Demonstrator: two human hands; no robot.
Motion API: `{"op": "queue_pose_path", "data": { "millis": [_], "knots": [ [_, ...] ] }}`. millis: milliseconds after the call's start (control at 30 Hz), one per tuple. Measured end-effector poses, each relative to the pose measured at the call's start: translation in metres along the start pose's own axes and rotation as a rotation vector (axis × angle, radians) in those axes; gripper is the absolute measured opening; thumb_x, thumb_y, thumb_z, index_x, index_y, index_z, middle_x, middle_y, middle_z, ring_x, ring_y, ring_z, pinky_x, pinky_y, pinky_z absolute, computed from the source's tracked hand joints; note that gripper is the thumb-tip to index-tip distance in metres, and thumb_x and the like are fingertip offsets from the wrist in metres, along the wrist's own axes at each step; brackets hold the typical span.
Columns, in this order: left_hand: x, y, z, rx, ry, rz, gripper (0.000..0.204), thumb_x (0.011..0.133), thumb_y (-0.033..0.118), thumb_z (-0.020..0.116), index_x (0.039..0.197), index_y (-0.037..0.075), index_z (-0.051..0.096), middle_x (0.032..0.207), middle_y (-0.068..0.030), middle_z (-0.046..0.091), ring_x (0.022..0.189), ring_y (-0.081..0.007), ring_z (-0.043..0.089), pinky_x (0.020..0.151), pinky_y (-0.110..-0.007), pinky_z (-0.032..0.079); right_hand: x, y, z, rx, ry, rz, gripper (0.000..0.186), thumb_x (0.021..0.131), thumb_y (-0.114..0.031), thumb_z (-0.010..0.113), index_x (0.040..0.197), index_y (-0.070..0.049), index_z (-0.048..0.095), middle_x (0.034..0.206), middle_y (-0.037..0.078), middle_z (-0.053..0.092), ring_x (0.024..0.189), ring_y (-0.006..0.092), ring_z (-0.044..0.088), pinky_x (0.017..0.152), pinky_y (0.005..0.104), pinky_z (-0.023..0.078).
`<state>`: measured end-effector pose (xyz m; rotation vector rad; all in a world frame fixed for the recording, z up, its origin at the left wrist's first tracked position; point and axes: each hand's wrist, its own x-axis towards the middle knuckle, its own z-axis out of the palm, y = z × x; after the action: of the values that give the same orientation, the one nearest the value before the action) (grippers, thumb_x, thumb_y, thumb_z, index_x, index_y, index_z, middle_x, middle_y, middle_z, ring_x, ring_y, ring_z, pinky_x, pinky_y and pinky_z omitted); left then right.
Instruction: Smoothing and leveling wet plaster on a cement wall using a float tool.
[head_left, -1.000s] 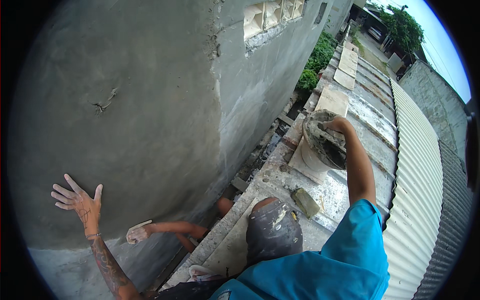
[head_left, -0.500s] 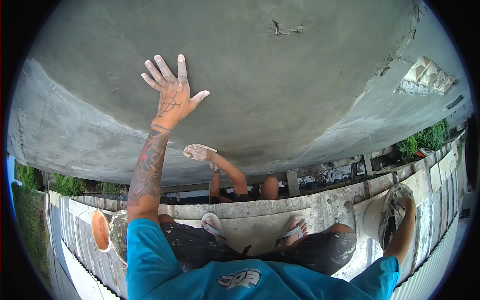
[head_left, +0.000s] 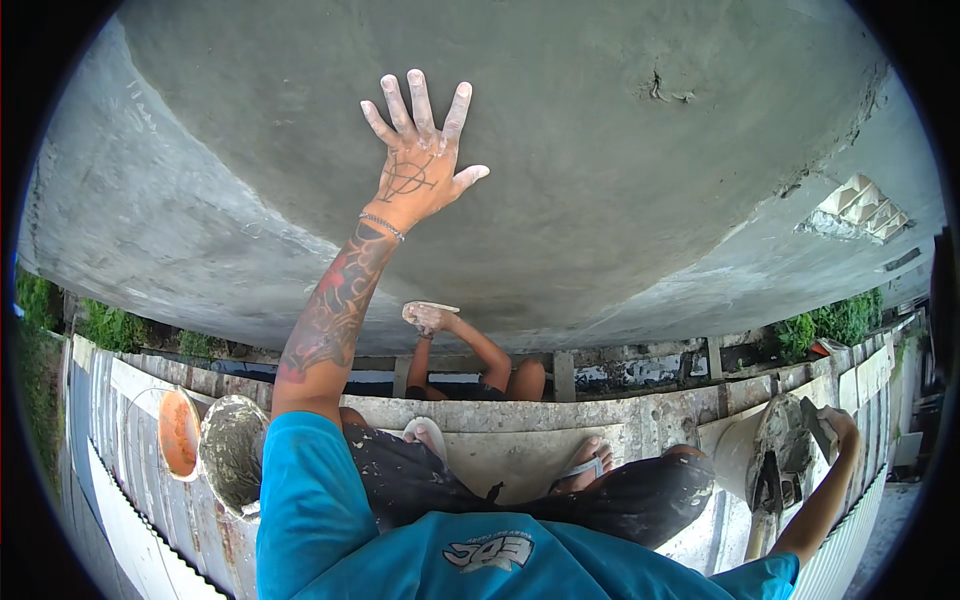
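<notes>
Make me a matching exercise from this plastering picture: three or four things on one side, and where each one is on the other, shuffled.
Things:
1. left hand
2. right hand
3. orange bucket
4. another person's hand

Places:
A. low on the wall, below the outstretched arm
B. far right, at the mortar-covered board
C. spread flat on the grey plastered wall
D. far left, beside the grey mortar bucket

Pairs: 1-C, 2-B, 3-D, 4-A

Head-worn fisheye looks down, close to a plastered wall (head_left: 600, 200).
</notes>
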<state>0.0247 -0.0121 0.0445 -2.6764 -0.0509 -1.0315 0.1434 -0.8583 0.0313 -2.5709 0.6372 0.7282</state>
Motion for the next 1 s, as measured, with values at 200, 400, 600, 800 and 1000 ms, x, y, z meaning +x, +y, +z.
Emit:
{"op": "queue_pose_path", "data": {
  "millis": [200,400,600,800,1000],
  "knots": [
    [-0.004,0.009,0.003,-0.064,0.05,-0.015,0.1,0.075,0.052,0.072,0.15,0.016,0.016,0.149,-0.0321,-0.005,0.135,-0.0565,-0.007,0.102,-0.073,0.001,-0.078,-0.123,0.019,0.641,-0.062,-0.726,0.047,0.085,-0.023,0.056,0.127,-0.002,0.054,0.106,0.007,0.063,0.089,0.0153,0.06,0.076,0.0264,0.049],
    [0.001,0.007,-0.027,-0.029,0.119,-0.002,0.095,0.073,0.048,0.074,0.147,0.016,0.024,0.152,-0.025,0.004,0.139,-0.0484,0.001,0.109,-0.066,0.003,-0.207,-0.35,0.05,0.857,0.557,-1.368,0.051,0.084,-0.014,0.052,0.133,-0.005,0.051,0.112,0.012,0.059,0.099,0.015,0.055,0.089,0.0271,0.044],
    [0.013,0.015,-0.041,-0.082,0.037,-0.088,0.095,0.074,0.048,0.073,0.148,0.012,0.024,0.153,-0.0266,0.004,0.14,-0.0474,0.0,0.11,-0.064,0.001,-0.247,-0.51,0.04,0.667,1.242,-1.331,0.06,0.078,-0.036,0.069,0.134,-0.023,0.052,0.124,0.019,0.048,0.116,0.0326,0.044,0.097,0.042,0.04],
    [-0.003,-0.003,-0.038,-0.03,-0.013,-0.088,0.099,0.074,0.053,0.071,0.148,0.009,0.021,0.152,-0.0293,0.001,0.139,-0.0505,-0.003,0.107,-0.067,-0.001,-0.261,-0.497,0.125,0.479,0.985,-1.134,0.058,0.075,-0.04,0.068,0.128,-0.021,0.059,0.121,0.021,0.049,0.114,0.0335,0.05,0.098,0.0426,0.042],
    [0.012,0.016,-0.025,-0.036,0.018,-0.044,0.102,0.073,0.053,0.071,0.149,0.009,0.019,0.151,-0.0304,0.0,0.139,-0.0513,-0.004,0.106,-0.068,-0.001,-0.277,-0.505,0.011,0.908,0.812,-0.955,0.063,0.074,-0.047,0.062,0.128,-0.015,0.058,0.129,0.021,0.053,0.111,0.0318,0.056,0.098,0.039,0.042]
  ]
}}
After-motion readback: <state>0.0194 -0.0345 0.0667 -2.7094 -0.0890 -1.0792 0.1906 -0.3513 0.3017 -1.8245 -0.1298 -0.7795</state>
